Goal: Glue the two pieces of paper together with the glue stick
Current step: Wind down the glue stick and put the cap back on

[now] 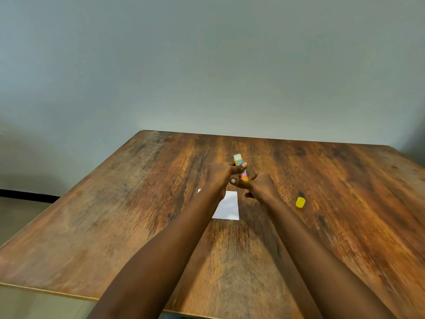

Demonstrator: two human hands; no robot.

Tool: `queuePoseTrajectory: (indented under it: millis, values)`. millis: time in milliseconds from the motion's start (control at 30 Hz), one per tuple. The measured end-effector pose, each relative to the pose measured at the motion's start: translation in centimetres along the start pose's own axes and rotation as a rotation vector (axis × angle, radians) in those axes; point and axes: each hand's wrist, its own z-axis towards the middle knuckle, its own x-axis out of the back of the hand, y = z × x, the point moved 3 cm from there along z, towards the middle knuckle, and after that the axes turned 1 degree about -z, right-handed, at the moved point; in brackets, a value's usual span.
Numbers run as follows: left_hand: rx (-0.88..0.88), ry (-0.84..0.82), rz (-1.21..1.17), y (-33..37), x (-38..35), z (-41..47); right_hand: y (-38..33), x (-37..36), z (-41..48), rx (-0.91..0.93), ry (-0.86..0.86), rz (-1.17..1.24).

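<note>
An uncapped glue stick (239, 162) with a yellow and pink label stands nearly upright above the wooden table (115, 215). My left hand (220, 174) grips its middle between thumb and fingers. My right hand (257, 187) pinches its yellow base from the right. White paper (227, 207) lies flat on the table just below the hands, its left part hidden by my left forearm. Whether it is one sheet or two, I cannot tell. The yellow cap (300, 202) lies on the table to the right of my right wrist.
The table's far edge (264, 137) meets a plain grey wall. Its left edge runs diagonally toward me, with floor beyond it. Bare wood stretches to the left and right of my arms.
</note>
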Motion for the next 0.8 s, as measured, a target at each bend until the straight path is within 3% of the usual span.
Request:
queuePoseTrajectory:
  millis: [133, 233, 400, 567, 633, 700, 800]
  values:
    - [0.052, -0.036, -0.029, 0.1, 0.4, -0.1, 0.2, 0.4, 0.0, -0.052, -0.337, 0.230]
    - [0.083, -0.049, -0.026, -0.1, 0.6, 0.1, 0.6, 0.7, 0.0, -0.165, -0.435, 0.408]
    - [0.071, 0.016, 0.009, -0.8, 0.9, 0.2, 0.5, 1.3, -0.3, -0.109, -0.344, 0.176]
    - [-0.022, 0.050, 0.059, -0.7, 0.3, 0.3, 0.3, 0.6, 0.2, 0.004, 0.012, -0.108]
    - [-0.043, 0.060, 0.100, -0.4, 0.0, 0.3, 0.2, 0.3, 0.0, 0.016, 0.080, -0.132]
    - [-0.047, 0.056, 0.105, -0.1, 0.1, 0.3, 0.3, 0.3, 0.0, 0.031, -0.003, -0.051]
    - [-0.025, 0.019, 0.055, 0.1, 0.4, 0.2, 0.5, 0.7, -0.1, -0.047, -0.260, 0.231]
